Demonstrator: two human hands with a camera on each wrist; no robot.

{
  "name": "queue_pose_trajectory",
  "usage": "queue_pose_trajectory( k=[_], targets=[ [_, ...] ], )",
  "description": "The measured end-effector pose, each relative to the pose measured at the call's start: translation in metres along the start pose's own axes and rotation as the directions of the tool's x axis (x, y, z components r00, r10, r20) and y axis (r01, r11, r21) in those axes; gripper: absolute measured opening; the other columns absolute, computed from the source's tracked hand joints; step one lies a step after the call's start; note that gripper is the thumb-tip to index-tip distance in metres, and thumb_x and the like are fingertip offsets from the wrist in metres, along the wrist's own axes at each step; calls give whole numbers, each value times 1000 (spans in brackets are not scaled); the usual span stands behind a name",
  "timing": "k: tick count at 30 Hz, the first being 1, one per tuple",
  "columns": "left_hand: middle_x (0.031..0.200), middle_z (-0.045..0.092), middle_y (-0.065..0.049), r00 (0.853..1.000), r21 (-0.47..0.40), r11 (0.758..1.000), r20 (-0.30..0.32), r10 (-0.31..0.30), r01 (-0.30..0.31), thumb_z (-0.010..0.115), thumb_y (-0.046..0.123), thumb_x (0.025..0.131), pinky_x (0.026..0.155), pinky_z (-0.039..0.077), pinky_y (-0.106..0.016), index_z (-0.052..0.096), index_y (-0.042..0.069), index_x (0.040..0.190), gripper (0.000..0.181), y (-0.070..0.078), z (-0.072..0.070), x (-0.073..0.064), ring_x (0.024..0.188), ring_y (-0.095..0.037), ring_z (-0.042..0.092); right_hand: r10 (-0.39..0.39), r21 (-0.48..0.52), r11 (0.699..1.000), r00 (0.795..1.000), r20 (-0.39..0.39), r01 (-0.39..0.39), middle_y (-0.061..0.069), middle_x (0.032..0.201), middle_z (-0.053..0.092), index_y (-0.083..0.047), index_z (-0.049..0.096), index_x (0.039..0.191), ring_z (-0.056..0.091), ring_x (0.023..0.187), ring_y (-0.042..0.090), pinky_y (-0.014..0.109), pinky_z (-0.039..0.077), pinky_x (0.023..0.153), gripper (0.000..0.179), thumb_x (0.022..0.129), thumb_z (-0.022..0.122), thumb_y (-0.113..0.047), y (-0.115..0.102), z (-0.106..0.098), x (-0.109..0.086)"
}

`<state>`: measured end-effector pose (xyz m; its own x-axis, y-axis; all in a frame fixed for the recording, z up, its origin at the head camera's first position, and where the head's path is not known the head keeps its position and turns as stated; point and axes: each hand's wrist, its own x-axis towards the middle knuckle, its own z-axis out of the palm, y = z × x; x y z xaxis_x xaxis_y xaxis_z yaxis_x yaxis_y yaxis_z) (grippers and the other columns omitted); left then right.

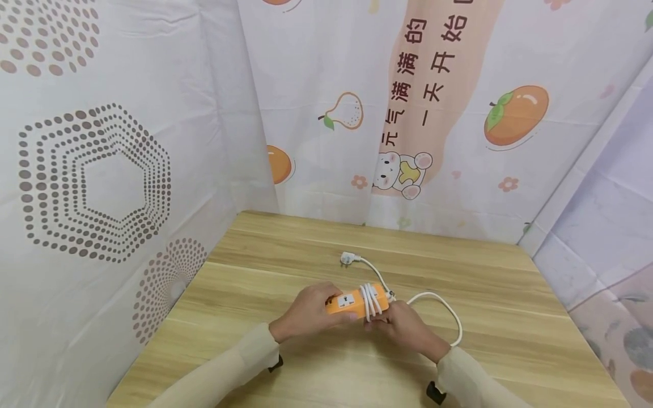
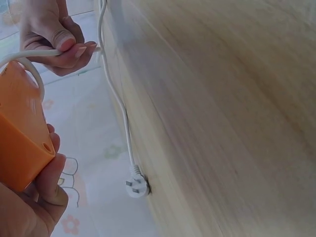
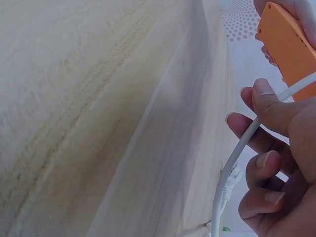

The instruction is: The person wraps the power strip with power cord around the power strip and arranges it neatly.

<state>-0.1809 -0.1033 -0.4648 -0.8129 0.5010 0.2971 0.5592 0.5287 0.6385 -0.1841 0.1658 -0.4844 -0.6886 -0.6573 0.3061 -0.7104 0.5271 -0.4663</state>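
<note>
My left hand [image 1: 308, 310] grips an orange power strip [image 2: 22, 123] by its left end, raised above the table. White cord [image 1: 370, 302] wraps the right part of the strip in several turns, beside a white socket face [image 1: 346, 300]. At the strip's right end, my right hand [image 1: 408, 327] pinches the cord [image 3: 232, 158] between thumb and forefinger; its other fingers are curled, as the right wrist view shows. The loose cord loops to the right over the table, and its white plug [image 1: 348, 258] lies beyond the hands, prongs visible in the left wrist view.
A wood-grain table [image 1: 265, 255] spreads under both hands. Patterned curtains [image 1: 316, 147] stand along its back and sides, with a dotted one [image 1: 117, 181] at the left. Dark straps [image 1: 435, 392] show under the sleeves.
</note>
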Motion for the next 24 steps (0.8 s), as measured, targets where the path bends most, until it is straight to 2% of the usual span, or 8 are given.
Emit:
queue_pose_trajectory(
  k=[4,9,10,12,14,17,20,24],
  targets=[
    [89,62,13,1000,-33,999,6,-15,15,73,64,87,62,49,-24,72,16,104,51,0,-1,1,74,-5,57,-9,-27,1000,1000,-24,9,-8,85,77,-19,83,86,54,66,-4,19,46,56,14,89,78,-6,-2,-3,2],
    [89,63,11,999,-80,996,25,-31,33,74,60,89,62,50,-24,72,14,106,49,-1,-3,2,74,-6,58,35,-28,999,999,-21,-35,-5,80,76,-18,84,87,38,57,-5,18,36,52,5,88,81,-14,-3,-8,5],
    [90,63,11,999,-87,996,31,-31,34,74,59,89,63,51,-24,72,14,106,49,-1,-4,2,75,-6,58,40,-27,999,999,-22,-40,-5,80,76,-18,84,87,37,57,-5,19,36,52,4,88,81,-16,-3,-9,6],
    [91,64,11,999,-102,994,38,-26,30,75,58,88,63,51,-24,73,15,106,47,-1,-5,3,75,-6,58,51,-40,998,998,-31,-52,-4,83,76,-16,83,90,46,60,-3,21,42,54,3,87,82,-17,-2,-10,6],
    [89,64,12,999,-118,993,48,-2,8,77,57,88,62,49,-23,73,17,103,43,-1,-6,3,73,-6,57,42,-72,996,998,-55,-46,-2,84,76,-14,80,91,55,64,1,25,48,57,7,85,84,-14,0,-10,5],
    [87,64,13,996,-128,991,76,43,-33,78,56,87,59,45,-22,75,21,101,38,-2,-8,3,70,-5,53,45,-141,988,995,-94,-58,2,81,73,-11,74,87,66,69,11,32,54,62,14,85,77,2,1,-9,2],
    [86,62,14,988,-100,992,121,91,-79,78,57,87,58,43,-21,76,21,102,39,-2,-9,2,69,-4,51,50,-189,980,995,-90,-66,-2,73,69,-13,70,79,62,63,11,33,53,58,22,80,70,9,2,-10,1],
    [84,58,17,973,-26,989,180,148,-145,76,59,87,59,43,-18,77,21,102,41,-2,-8,1,69,-1,50,33,-182,983,999,-27,-38,-13,69,60,-20,64,73,52,61,3,29,48,55,23,80,71,1,3,-10,2]
  ],
)
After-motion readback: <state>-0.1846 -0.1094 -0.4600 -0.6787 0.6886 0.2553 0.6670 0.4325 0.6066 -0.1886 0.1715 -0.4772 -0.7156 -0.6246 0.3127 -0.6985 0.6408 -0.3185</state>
